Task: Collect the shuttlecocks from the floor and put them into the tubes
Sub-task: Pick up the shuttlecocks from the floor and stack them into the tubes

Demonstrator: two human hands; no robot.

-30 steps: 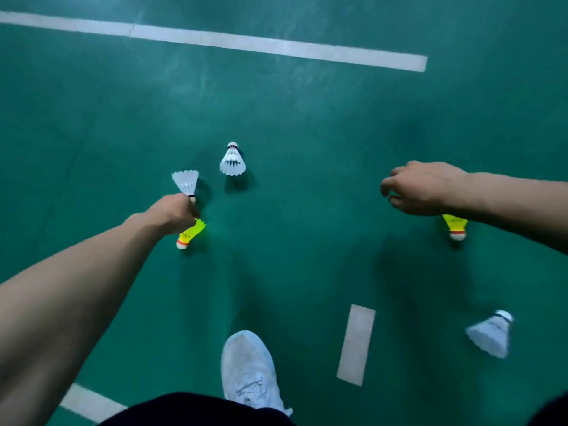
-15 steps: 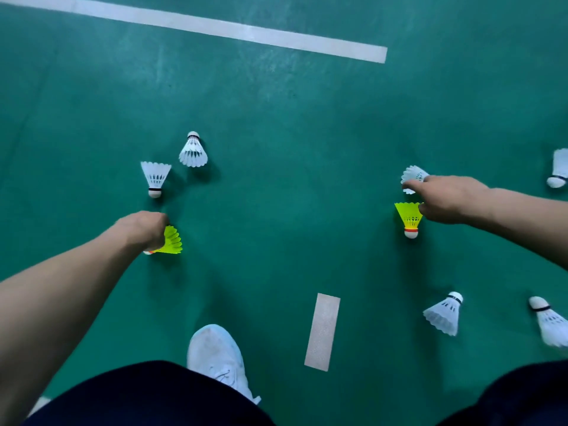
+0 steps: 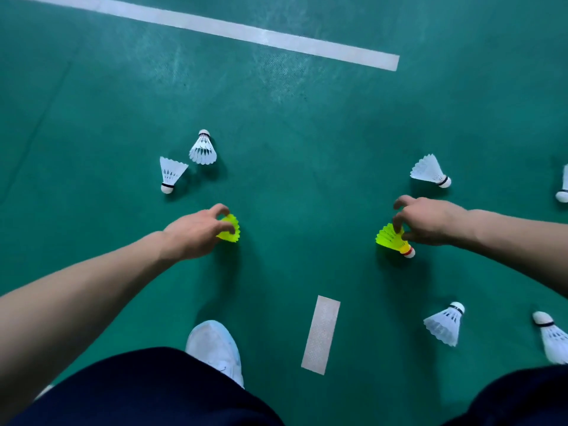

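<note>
My left hand (image 3: 195,232) grips a yellow shuttlecock (image 3: 231,228) by its base, skirt pointing right, just above the green floor. My right hand (image 3: 430,221) pinches the skirt of a second yellow shuttlecock (image 3: 392,239), whose red-banded cork points down to the right. Two white shuttlecocks (image 3: 170,173) (image 3: 203,148) lie beyond my left hand. Another white shuttlecock (image 3: 429,171) lies just beyond my right hand. Two more white ones (image 3: 445,324) (image 3: 553,339) lie at the lower right. No tube is in view.
A white shuttlecock (image 3: 563,186) is cut off by the right edge. A long white court line (image 3: 246,33) runs across the top, and a short white strip (image 3: 321,333) lies near my white shoe (image 3: 215,348). My dark shorts fill the bottom.
My right hand has dropped onto the yellow shuttlecock on the right and pinched its skirt, tipping it. My left hand keeps its yellow shuttlecock. The view has shifted, showing more shuttlecocks on the right.
</note>
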